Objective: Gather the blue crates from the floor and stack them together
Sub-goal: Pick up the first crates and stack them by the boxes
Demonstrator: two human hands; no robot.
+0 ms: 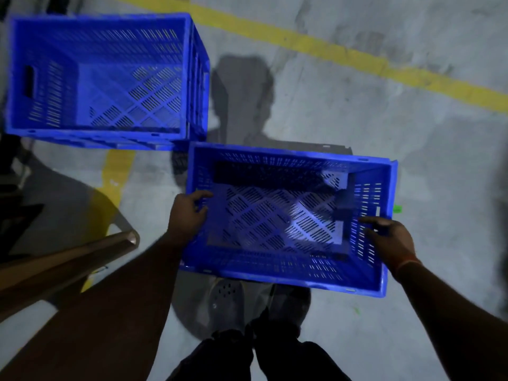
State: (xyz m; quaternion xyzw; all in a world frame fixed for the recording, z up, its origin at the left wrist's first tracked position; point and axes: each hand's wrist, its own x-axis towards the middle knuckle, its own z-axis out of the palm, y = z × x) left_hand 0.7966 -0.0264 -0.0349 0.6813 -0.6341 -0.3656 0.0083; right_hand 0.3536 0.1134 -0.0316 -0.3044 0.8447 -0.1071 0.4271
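Observation:
I hold a blue perforated crate (288,266) in front of me, above my feet, open side up and empty. My left hand (187,213) grips its left short wall, fingers curled over the rim. On the right short wall my right hand (390,237) does the same. A second blue crate (99,31) stands at the upper left; it sits on top of another blue crate whose rim shows just below it. The held crate is to the right of and nearer than that stack, not touching it.
The floor is grey concrete with yellow painted lines (343,55) running across the top and near the stack (118,171). A metal tube (68,259) slants in from the lower left. My shoes (228,298) are under the held crate. Dark objects sit at the left edge.

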